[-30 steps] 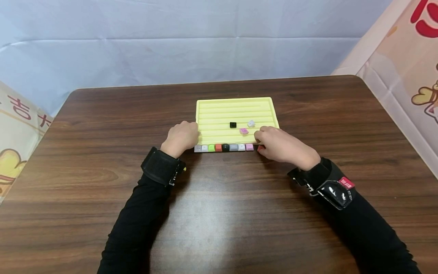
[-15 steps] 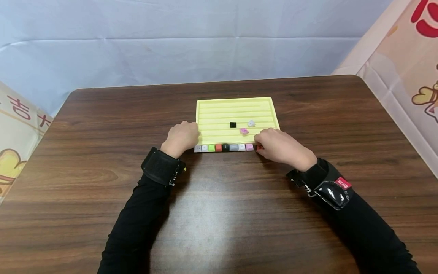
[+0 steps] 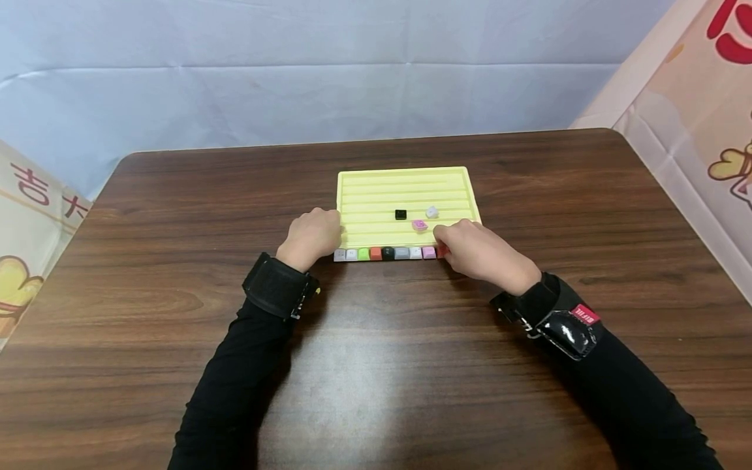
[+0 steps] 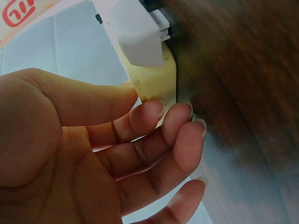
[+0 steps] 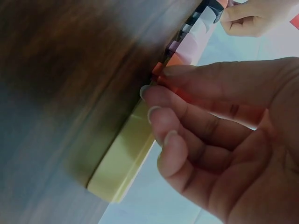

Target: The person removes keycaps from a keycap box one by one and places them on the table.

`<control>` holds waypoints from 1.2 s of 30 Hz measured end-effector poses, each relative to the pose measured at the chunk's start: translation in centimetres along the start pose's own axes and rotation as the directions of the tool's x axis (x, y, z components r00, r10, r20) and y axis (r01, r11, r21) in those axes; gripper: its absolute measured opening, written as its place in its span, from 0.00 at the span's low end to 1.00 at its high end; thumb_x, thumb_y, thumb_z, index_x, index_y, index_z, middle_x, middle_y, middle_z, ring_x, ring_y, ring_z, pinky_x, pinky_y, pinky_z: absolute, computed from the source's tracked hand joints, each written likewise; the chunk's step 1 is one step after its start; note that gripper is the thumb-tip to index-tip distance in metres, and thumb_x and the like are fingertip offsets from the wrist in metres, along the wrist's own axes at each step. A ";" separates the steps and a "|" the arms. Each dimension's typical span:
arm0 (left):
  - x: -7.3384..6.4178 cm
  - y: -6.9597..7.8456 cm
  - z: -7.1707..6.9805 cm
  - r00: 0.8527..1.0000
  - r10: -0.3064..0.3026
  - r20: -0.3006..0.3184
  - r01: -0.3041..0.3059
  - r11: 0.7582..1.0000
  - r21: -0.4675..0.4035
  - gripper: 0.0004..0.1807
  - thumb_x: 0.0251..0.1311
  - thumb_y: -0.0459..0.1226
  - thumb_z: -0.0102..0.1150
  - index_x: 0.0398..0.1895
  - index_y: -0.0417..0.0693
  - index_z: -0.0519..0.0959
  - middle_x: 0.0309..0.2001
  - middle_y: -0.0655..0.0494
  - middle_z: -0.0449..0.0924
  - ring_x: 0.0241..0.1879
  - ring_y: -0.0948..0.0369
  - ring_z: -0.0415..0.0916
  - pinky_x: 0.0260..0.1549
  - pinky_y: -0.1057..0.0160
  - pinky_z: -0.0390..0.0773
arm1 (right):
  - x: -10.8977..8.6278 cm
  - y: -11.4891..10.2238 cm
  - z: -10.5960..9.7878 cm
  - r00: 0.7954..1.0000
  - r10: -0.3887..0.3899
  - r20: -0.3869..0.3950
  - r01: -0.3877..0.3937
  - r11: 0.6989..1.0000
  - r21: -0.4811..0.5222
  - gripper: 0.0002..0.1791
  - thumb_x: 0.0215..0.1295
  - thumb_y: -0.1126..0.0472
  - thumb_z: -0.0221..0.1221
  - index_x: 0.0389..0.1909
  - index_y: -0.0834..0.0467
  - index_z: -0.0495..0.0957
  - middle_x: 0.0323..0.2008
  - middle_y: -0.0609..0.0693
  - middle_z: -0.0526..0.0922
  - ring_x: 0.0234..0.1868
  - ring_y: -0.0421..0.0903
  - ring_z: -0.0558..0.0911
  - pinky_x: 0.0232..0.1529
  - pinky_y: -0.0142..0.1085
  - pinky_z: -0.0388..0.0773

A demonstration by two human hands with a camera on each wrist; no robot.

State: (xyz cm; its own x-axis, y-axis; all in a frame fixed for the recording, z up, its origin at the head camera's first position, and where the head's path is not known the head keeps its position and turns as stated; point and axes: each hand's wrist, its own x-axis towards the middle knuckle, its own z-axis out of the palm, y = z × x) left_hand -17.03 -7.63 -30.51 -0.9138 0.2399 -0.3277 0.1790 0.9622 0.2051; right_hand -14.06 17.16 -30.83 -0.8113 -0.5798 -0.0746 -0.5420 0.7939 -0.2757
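Observation:
A ridged yellow tray (image 3: 376,189) lies on the table, with a row of coloured keycaps (image 3: 402,252) along its near edge. My left hand (image 3: 310,239) pinches the tray's left end between thumb and curled fingers, close to a white keycap (image 4: 138,35) in the left wrist view. At the row's right end, my right hand (image 3: 484,256) pinches a red keycap (image 5: 174,60) beside a pink one (image 5: 187,46). Its fingertips partly hide the red keycap. Loose on the tray lie a black keycap (image 3: 401,214), a pink keycap (image 3: 420,225) and a whitish one (image 3: 431,212).
The brown wooden table (image 3: 364,365) extends around the tray on all sides. Behind it hangs a pale blue cloth (image 3: 294,72). Printed panels stand at the left (image 3: 35,228) and right (image 3: 693,143).
My right hand has shifted slightly left with the red keycap, closing the gap to the pink keycap at the end of the row. The left hand stays in place.

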 end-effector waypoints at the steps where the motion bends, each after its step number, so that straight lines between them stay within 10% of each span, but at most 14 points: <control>1: 0.0 0.0 0.0 1.000 -0.001 0.000 0.001 1.000 -0.001 0.13 0.68 0.37 0.41 0.31 0.41 0.73 0.21 0.51 0.61 0.20 0.56 0.59 0.23 0.61 0.59 | 0.0 0.0 0.0 1.000 -0.002 -0.003 0.002 1.000 -0.001 0.08 0.53 0.77 0.55 0.24 0.61 0.72 0.18 0.49 0.72 0.20 0.44 0.68 0.21 0.33 0.63; 36: -0.1 0.1 0.1 1.000 0.002 0.005 -0.002 1.000 0.002 0.13 0.69 0.37 0.41 0.30 0.40 0.73 0.19 0.53 0.58 0.19 0.57 0.58 0.22 0.62 0.58 | -0.2 0.1 -0.7 0.999 0.029 0.034 -0.029 1.000 -0.006 0.07 0.55 0.72 0.59 0.25 0.60 0.72 0.21 0.48 0.71 0.22 0.44 0.68 0.21 0.34 0.62</control>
State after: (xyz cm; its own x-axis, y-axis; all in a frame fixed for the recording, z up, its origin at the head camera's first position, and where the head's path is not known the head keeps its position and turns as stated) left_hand -16.89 -7.51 -30.56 -0.9118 0.2419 -0.3317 0.1812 0.9622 0.2035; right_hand -14.08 17.45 -30.18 -0.8187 -0.5626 -0.1146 -0.5198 0.8111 -0.2682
